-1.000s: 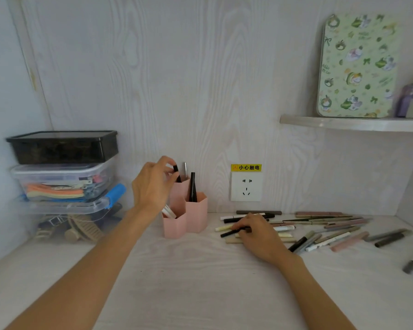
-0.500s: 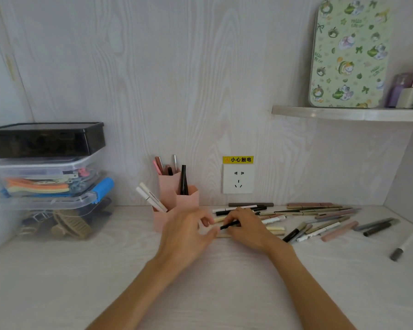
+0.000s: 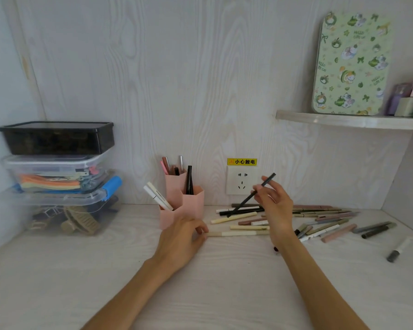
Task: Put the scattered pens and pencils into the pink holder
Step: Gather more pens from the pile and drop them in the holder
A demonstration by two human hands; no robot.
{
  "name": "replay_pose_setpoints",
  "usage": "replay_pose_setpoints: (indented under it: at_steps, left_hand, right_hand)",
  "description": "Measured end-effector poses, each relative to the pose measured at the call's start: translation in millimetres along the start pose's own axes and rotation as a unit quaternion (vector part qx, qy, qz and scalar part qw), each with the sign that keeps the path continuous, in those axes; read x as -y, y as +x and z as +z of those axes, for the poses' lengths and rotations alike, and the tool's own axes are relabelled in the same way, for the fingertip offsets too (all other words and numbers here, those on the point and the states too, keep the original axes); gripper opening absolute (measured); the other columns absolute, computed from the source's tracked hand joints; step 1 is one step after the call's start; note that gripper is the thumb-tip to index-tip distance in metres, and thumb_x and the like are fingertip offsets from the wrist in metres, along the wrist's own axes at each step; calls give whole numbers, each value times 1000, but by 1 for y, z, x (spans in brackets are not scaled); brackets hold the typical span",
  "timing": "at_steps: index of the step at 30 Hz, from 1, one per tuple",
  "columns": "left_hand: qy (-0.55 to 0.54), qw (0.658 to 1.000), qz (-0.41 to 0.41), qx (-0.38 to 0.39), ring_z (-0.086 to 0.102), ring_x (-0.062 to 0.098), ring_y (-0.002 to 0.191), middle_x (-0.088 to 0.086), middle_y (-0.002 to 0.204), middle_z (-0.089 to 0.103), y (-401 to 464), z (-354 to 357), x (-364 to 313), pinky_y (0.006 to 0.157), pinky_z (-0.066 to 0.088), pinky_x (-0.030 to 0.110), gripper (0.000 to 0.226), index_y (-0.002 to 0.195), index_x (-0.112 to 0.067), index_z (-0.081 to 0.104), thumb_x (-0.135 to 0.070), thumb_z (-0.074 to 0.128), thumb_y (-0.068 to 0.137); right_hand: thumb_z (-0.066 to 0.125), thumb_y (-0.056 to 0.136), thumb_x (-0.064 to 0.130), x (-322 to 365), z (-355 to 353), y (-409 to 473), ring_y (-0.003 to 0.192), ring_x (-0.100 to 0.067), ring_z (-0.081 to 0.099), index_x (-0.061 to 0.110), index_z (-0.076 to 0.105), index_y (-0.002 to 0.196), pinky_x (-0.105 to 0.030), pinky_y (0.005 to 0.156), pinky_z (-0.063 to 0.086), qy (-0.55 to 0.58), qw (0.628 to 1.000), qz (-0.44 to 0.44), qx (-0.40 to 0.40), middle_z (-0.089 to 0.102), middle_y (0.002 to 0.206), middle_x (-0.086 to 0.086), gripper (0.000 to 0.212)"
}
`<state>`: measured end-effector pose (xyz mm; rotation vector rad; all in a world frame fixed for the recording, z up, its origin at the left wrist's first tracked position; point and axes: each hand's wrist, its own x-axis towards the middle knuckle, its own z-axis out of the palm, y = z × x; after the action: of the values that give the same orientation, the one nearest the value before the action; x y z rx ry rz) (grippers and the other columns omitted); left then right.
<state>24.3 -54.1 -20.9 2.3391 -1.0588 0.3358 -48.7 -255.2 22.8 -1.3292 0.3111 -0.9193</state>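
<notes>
Pink holder (image 3: pixel 193 203), yellow label (image 3: pixel 241 161) (小心触电), right hand (image 3: pixel 275 206) pinching black pen (image 3: pixel 250 196)

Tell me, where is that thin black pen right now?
In the head view the thin black pen is right of centre, pinched tilted in the right hand, raised above the scattered pens in front of the wall socket.
</notes>
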Motion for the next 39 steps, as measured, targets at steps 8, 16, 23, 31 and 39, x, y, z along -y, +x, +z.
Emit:
replay_pose_setpoints:
  at_steps: [8,16,23,31,39]
  left_hand:
    - [53,995,-70,-36,47,4,84,-18,88,56,-29,-37,59,64,40,24,9,92,-37,62,-39,56,86]
    - [-2,992,-116,-45,52,1,80,-20,85,59,-27,-42,71,58,30,15,16,91,-40,68,-47,60,79]
    - [-8,992,-113,-50,51,1,82,-17,92,61,-27,-39,76,64,35,20,17,96,-39,68,-42,59,83]
    - [-10,993,-110,-48,51,1,82,-17,94,63,-25,-35,81,66,39,18,15,96,-40,67,-41,59,84]
    - [-122,977,-163,-58,53,-6,81,-26,84,62,-24,-38,80,64,36,15,11,89,-41,66,-46,60,82]
  right_hand:
    - [56,89,1,13,35,-4,84,-17,71,27,35,135,-20,73,58,101,995,-20,7,62,103,-7,57]
    - [59,87,0,47,110,8,73,-11,69,18,44,125,-20,72,57,-16,979,-201,-23,61,96,-9,45]
    - [67,82,16,40,140,5,83,-14,69,27,55,120,-36,76,55,-380,874,-268,139,72,95,-1,41]
    - [62,85,15,19,152,4,87,-16,64,25,64,116,-34,77,52,-443,826,-275,216,68,102,-2,32]
    - [48,94,18,13,136,6,88,-15,47,26,52,130,-27,80,41,-394,845,-253,260,50,98,4,37]
